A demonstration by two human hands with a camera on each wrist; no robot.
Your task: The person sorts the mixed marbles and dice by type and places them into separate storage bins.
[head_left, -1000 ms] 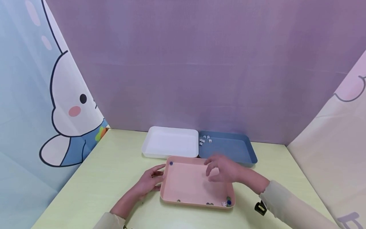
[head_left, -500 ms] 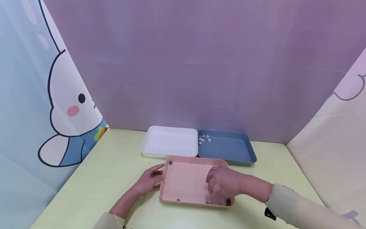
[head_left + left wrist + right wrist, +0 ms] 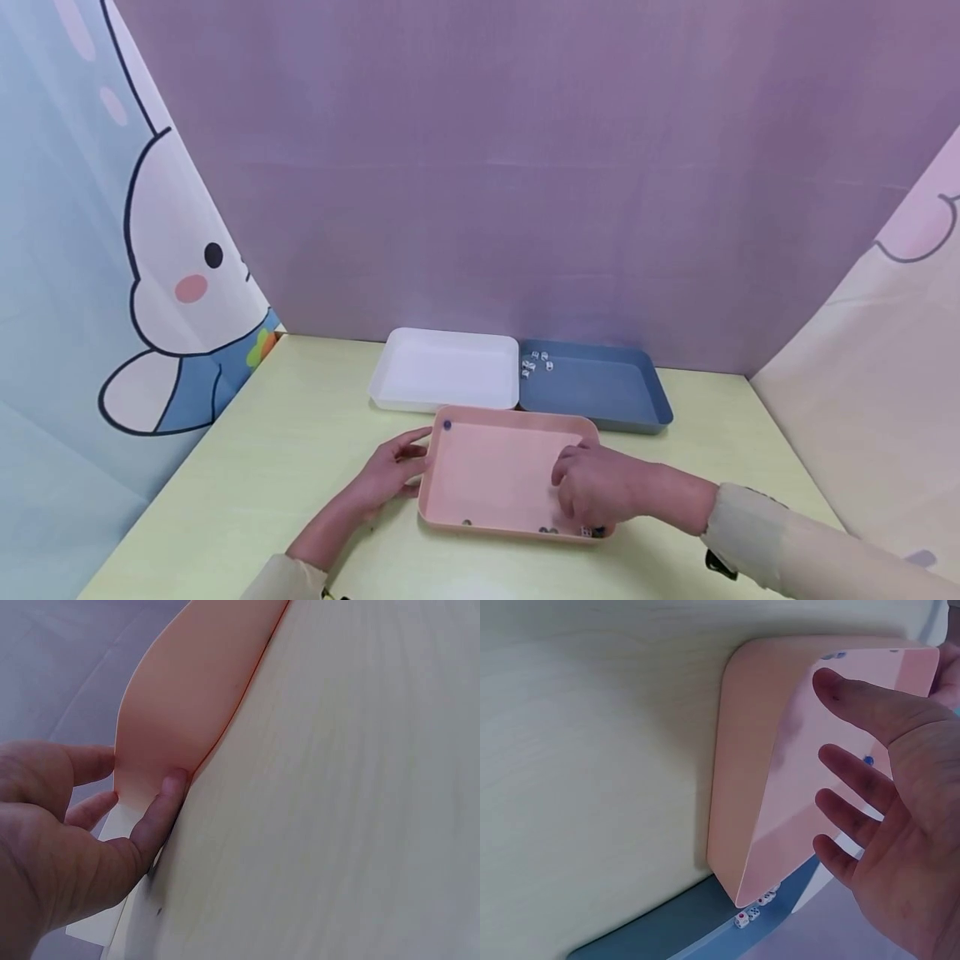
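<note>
A pink tray (image 3: 495, 475) lies in front of the person. My left hand (image 3: 386, 475) touches its left outer wall; in the left wrist view the thumb and fingertips rest against that wall. Over the tray's right part hovers my right hand (image 3: 600, 485); in the right wrist view its thumb and fingers (image 3: 847, 814) are apart with nothing between them. A small blue round piece (image 3: 447, 425) sits in the tray's far left corner. Along the near wall lie a white die (image 3: 587, 532), a dark blue piece (image 3: 598, 532) partly hidden by the hand, and small greyish pieces (image 3: 548, 530).
Behind the pink tray stand a white tray (image 3: 446, 371) at left and a blue-grey tray (image 3: 607, 383) at right, side by side. Several white dice (image 3: 529, 366) lie in the blue-grey tray's left end. A purple cloth (image 3: 480, 183) hangs behind the pale table (image 3: 300, 433).
My right hand has come down toward the near right corner of the pink tray, covering part of the pieces there. The left hand has stayed at the tray's left wall.
</note>
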